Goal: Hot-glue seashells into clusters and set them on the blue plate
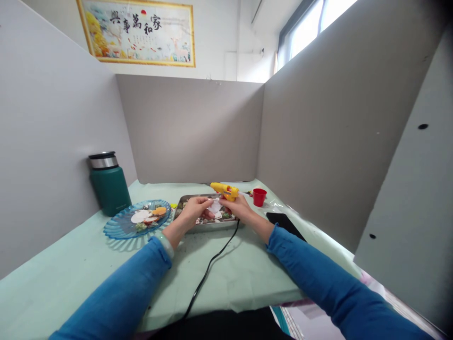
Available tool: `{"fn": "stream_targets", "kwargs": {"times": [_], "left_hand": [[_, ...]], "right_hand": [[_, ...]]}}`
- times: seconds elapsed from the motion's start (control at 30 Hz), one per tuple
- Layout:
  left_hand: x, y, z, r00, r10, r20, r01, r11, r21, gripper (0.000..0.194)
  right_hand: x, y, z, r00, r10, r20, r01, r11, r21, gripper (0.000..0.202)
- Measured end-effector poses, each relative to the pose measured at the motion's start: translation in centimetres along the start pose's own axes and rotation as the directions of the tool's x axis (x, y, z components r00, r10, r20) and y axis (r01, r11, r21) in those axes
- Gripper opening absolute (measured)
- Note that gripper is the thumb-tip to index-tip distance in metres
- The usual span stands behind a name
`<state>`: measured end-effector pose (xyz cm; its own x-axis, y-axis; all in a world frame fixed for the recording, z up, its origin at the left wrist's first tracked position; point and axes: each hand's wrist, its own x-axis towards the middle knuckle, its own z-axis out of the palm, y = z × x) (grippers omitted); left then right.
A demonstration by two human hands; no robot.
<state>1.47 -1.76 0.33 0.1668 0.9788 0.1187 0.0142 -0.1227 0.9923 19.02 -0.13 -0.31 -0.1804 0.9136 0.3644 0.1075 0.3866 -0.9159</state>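
Over a metal tray of small shells and stone-like bits, both hands meet close together. My left hand pinches a thin white piece, perhaps a shell; its exact kind is too small to tell. A yellow hot glue gun sits in my right hand, its nozzle pointing left and a glue stick jutting out at the rear. The right fingertips lie at the white piece's edge. From below the right hand a black cord runs down toward the table's front edge.
On the left, a blue scalloped plate bears white and orange discs and small bits. Behind it stands a green bottle. A red cup and a black phone-like slab lie to the right. Grey partitions enclose the table.
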Motion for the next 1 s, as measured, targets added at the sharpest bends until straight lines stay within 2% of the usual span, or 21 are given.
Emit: {"fn": "stream_targets", "kwargs": {"times": [0.27, 0.57, 0.83, 1.0], "left_hand": [[0.1, -0.3, -0.2, 0.999, 0.037, 0.040, -0.038, 0.999, 0.013, 0.040], [0.3, -0.4, -0.3, 0.998, 0.049, 0.035, -0.051, 0.998, 0.048, 0.041], [0.3, -0.3, -0.2, 0.998, 0.041, 0.040, -0.041, 0.999, -0.001, 0.030], [0.3, -0.2, -0.2, 0.999, 0.049, 0.004, -0.048, 0.998, -0.027, 0.028]], "right_hand": [[-0.3, -0.6, 0.0, 1.000, -0.022, 0.017, 0.022, 1.000, -0.005, 0.021], [-0.7, -1.0, 0.1, 1.000, -0.007, 0.017, 0.007, 1.000, -0.019, 0.021], [-1.0, -1.6, 0.0, 0.999, -0.027, 0.028, 0.029, 0.997, -0.067, 0.015], [-1.0, -1.7, -0.1, 0.998, -0.031, 0.056, 0.036, 0.997, -0.074, 0.014]]}}
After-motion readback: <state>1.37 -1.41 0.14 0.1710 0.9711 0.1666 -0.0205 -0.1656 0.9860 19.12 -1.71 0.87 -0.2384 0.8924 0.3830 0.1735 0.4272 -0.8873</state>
